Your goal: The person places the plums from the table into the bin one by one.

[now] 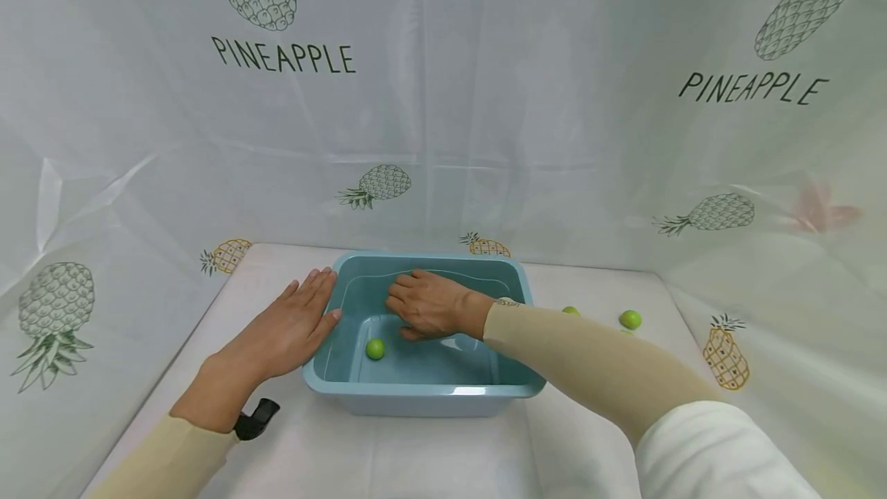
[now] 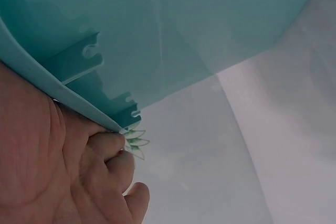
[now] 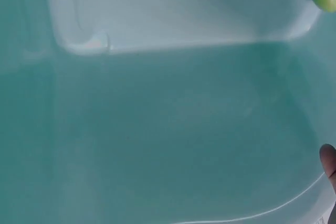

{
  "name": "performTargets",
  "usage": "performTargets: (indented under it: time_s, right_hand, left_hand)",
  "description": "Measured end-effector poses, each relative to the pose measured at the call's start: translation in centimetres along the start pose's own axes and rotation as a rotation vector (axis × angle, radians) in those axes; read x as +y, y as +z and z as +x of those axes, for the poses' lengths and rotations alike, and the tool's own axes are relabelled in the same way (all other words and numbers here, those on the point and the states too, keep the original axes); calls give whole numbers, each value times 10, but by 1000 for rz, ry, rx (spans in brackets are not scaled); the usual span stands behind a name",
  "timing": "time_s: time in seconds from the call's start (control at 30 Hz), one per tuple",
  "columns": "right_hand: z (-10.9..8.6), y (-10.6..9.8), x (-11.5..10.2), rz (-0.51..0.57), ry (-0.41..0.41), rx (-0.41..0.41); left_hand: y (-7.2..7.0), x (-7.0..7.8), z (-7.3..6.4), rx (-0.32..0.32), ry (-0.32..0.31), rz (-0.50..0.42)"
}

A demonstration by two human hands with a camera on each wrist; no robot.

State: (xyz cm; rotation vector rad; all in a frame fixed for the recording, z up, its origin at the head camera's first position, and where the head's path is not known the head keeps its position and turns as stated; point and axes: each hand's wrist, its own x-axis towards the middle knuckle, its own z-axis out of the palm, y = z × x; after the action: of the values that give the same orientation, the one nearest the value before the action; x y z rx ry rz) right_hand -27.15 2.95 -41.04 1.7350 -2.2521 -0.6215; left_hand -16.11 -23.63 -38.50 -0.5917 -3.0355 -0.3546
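A blue-green plastic basin (image 1: 433, 390) stands on the table, and one small round green fruit, like a lime (image 1: 375, 349), lies on its floor at the left. My left hand (image 1: 294, 326) rests along the basin's left rim, fingers stretched out together; in the left wrist view its palm and fingers lie just under the rim. My right hand (image 1: 431, 305) reaches in over the basin with its fingers bent down, back of the hand up. Its palm side is hidden, so I cannot tell whether it holds anything. In the right wrist view only one fingertip (image 3: 328, 161) shows.
Right of the basin, several green fruits (image 1: 630, 319) lie on the white-covered table (image 1: 443, 457), partly hidden behind the right forearm. A pale curtain (image 1: 471, 114) with pineapple prints hangs behind and at both sides of the table.
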Motion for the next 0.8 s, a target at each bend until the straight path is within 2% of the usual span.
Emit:
performTargets:
  time_s: [0.2,0.37,0.5,0.63,0.8]
  right_hand:
    - [-4,-8,5,-14,26,27]
    - [-11,-26,12,-30,48,59]
    - [-22,-45,21,-11,106,143]
    - [-41,-62,31,63,191,262]
    - [-80,-73,39,179,286,348]
  left_hand:
    - [0,1,1,-3,2,-3]
    - [1,0,1,-8,-7,-12]
    - [0,0,0,-5,-18,-20]
    - [0,1,1,0,-23,-11]
    - [1,3,2,-4,-24,-7]
